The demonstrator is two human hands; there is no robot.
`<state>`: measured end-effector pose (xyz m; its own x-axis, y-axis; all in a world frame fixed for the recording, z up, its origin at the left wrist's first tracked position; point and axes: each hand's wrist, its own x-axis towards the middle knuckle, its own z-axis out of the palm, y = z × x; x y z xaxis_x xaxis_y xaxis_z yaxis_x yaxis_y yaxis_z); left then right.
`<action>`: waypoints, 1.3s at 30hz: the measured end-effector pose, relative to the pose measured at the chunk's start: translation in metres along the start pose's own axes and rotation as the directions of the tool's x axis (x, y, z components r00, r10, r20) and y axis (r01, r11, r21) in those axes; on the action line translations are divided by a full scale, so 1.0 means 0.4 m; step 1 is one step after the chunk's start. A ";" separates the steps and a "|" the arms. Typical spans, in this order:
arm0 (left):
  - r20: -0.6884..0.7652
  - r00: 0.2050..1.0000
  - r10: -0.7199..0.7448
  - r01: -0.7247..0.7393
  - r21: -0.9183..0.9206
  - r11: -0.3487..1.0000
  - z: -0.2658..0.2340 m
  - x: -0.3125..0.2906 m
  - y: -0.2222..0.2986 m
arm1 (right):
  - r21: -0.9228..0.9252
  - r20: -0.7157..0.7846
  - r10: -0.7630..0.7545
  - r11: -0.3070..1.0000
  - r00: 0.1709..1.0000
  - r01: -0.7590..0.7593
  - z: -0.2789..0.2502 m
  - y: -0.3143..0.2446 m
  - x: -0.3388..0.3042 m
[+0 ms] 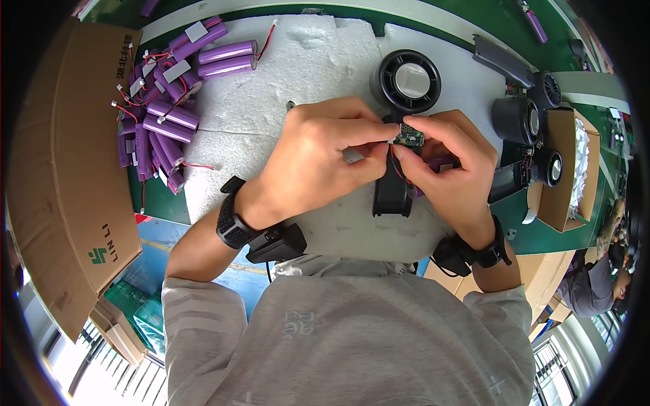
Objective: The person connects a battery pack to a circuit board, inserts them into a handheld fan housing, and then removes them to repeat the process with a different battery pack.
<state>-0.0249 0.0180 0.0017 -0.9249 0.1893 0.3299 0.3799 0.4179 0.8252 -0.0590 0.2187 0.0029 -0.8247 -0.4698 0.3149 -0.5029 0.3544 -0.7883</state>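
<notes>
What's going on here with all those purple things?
A person is handling a small green board over a black fan. The right hand pinches it, and the left hand's fingertips are at its left end. Thin wires hang below. The purple things, batteries, lie heaped off to the left.

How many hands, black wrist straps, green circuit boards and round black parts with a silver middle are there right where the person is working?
Hands: 2, left hand and right hand
Black wrist straps: 2, left strap and right strap
Green circuit board: 1
Round black part: 1
Total: 6
</notes>
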 end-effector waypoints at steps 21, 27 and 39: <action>0.246 0.944 -0.220 0.281 -0.251 0.926 -0.035 0.020 0.003 | 0.036 0.022 0.100 0.994 0.995 -0.101 -0.011 -0.028 0.003; 0.323 0.897 -0.303 0.392 -0.259 0.883 -0.032 0.017 0.010 | -0.040 0.055 0.013 0.999 0.998 -0.010 -0.013 -0.019 -0.004; 0.326 0.888 -0.325 0.421 -0.293 0.858 -0.022 0.009 0.000 | -0.072 0.000 0.017 0.997 1.000 -0.017 -0.002 -0.020 0.001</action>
<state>-0.0286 0.0110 0.0068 -0.9387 0.3215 -0.1245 -0.0691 0.1785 0.9815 -0.0554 0.2163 0.0095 -0.8329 -0.4640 0.3015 -0.5064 0.4195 -0.7533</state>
